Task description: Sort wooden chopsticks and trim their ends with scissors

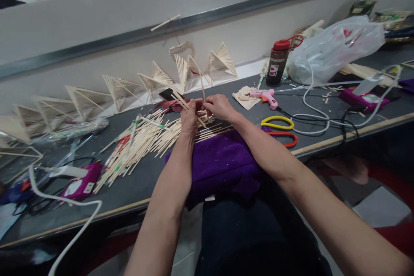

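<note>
And here's the thin stick (202, 86), right between the two hands, its long axis close to upright and its top tipped slightly left in the view. The right hand (219, 105) is the nearer one: its fingers are drawn together in a narrow pinch low on that stick, hardly any opening to see. Just to the left, a small bunch of sticks (180, 100) slants from upper left to lower right through the left hand (190, 114), the fingers folded closed around it. So the two directions cross, right about where the fingertips meet; whether the sticks actually touch there, I cannot tell.

Look at the arms: both reach forward from the near side, the left climbing steeply, the right angling in from the lower right, wrists close together, right palm turned down and inward. Below them lies purple cloth (223, 161), with more sticks along its far edge.

Moving outward, a loose heap of sticks (142, 144) spreads over the tabletop (137, 187) on the left. Over to the right sit a pink glue gun (265, 95) and a yellow handle (277, 121), and behind, a row of fanned stick shapes (158, 77) stands along the wall.
</note>
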Motion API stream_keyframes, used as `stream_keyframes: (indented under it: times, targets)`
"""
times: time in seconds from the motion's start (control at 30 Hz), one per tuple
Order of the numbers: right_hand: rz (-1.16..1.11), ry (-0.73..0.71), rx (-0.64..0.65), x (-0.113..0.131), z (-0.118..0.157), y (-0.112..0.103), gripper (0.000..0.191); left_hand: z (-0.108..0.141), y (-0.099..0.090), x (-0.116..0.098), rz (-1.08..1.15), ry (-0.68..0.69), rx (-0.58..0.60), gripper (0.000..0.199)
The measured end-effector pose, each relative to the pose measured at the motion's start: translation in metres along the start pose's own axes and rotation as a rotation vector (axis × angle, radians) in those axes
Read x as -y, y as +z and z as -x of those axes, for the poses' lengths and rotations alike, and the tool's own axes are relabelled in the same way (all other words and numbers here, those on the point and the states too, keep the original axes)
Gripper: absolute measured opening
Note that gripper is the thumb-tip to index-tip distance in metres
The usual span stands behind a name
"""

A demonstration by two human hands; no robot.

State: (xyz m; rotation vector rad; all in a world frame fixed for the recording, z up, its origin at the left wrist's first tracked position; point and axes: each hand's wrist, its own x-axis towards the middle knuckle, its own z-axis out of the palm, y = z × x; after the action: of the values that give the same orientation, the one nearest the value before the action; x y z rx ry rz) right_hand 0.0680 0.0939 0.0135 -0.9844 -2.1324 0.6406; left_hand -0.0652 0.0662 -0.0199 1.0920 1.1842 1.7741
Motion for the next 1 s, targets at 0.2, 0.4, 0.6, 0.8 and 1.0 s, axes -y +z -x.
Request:
stream_keyframes:
  times: [0.2, 0.4, 0.6, 0.8, 1.0]
  targets:
    - [-0.102, -0.127, 0.215, 0.0, 0.004, -0.004, 0.025, 0.006, -0.002, -0.008, -0.005, -0.082, 0.285, 0.046]
    - [-0.146, -0.16, 0.269, -0.002, 0.004, 0.001, 0.023, 0.011, -0.001, -0.017, -0.069, -0.089, 0.362, 0.049]
    - [-0.13, -0.11, 0.334, -0.004, 0.002, 0.008, 0.019, 0.012, -0.003, -0.02, -0.088, -0.063, 0.44, 0.051]
    - [-0.166, -0.115, 0.346, -0.004, 0.004, 0.014, 0.015, 0.01, -0.009, -0.018, -0.208, -0.024, 0.468, 0.059]
    - [-0.125, -0.166, 0.286, 0.002, 0.006, 0.017, 0.018, 0.011, -0.008, -0.02, -0.254, 0.018, 0.457, 0.053]
